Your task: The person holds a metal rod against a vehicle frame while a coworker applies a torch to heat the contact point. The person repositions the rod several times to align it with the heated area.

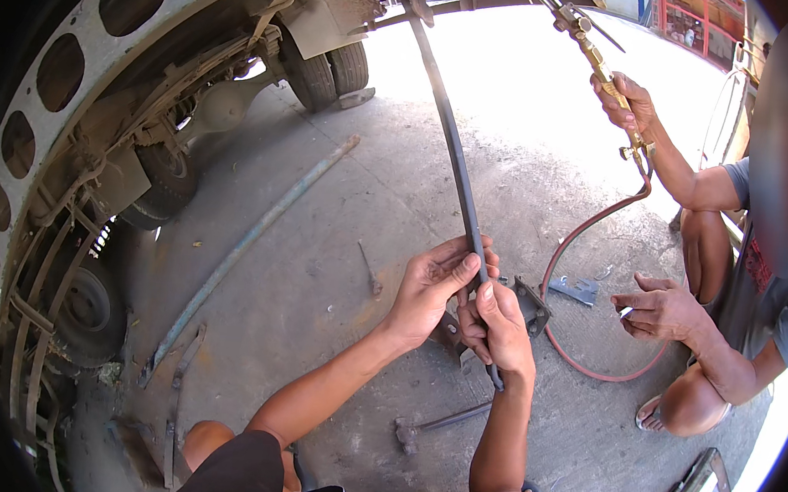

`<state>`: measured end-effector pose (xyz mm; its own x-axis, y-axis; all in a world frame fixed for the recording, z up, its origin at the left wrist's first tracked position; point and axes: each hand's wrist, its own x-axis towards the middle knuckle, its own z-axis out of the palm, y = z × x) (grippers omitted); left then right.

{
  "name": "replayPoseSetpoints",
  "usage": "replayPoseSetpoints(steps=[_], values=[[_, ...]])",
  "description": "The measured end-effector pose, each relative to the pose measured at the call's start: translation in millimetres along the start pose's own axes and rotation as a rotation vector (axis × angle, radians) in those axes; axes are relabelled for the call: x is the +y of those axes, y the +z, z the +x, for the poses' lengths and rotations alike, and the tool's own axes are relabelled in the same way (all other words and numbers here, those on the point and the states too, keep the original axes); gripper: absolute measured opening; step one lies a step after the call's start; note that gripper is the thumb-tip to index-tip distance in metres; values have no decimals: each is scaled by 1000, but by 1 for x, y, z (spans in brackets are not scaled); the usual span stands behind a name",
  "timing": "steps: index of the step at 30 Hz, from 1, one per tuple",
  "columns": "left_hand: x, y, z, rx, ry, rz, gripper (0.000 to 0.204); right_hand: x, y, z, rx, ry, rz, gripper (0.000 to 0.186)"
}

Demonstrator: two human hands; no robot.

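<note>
My left hand (441, 286) and, just below it to the right, my right hand (498, 322) are both closed on a long dark metal bar (448, 131). The bar runs up to the underside of the vehicle (346, 10); its lower end shows below my right hand. Behind my hands lies a dark metal bracket (527, 303) with holes, partly hidden. On the right, a squatting co-worker holds a brass cutting torch (594, 59) near the bar's upper end in one hand and a small white stick in the other hand (650, 308).
A red hose (580, 222) loops over the concrete floor (283, 266). A long rusty pipe (248, 236) and flat strips lie at left, beside the vehicle's frame and wheels (88, 307). A hammer (408, 434) lies below my hands. The co-worker's knees (694, 404) are at right.
</note>
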<state>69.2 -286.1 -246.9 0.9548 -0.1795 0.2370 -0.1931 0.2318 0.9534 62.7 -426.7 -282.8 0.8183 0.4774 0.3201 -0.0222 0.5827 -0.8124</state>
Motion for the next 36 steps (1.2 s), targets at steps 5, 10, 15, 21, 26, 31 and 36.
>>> replayPoseSetpoints(steps=[5, 10, 15, 21, 26, 31, 36], values=[[-4, 20, 4, 15, 119, -46, 34, -18, -1, -13, 103, 19, -153, 83], [-8, 36, 1, 53, 185, -158, 35, -23, -12, -49, 57, -17, -212, 102], [-12, 37, 0, 34, 192, -159, 38, -4, 2, -61, 238, -79, -102, 94], [-9, 39, -5, -65, 154, -208, 46, 2, 10, -64, 440, -269, 18, 83], [-13, 43, -12, -18, 213, -166, 52, 0, 22, -71, 462, -274, -130, 57], [-24, 38, -30, -1, 220, -258, 50, 34, 34, -80, 545, -300, -171, 58], [-23, 11, -29, 35, 217, -219, 49, 68, 48, -63, 561, -335, -110, 56]])
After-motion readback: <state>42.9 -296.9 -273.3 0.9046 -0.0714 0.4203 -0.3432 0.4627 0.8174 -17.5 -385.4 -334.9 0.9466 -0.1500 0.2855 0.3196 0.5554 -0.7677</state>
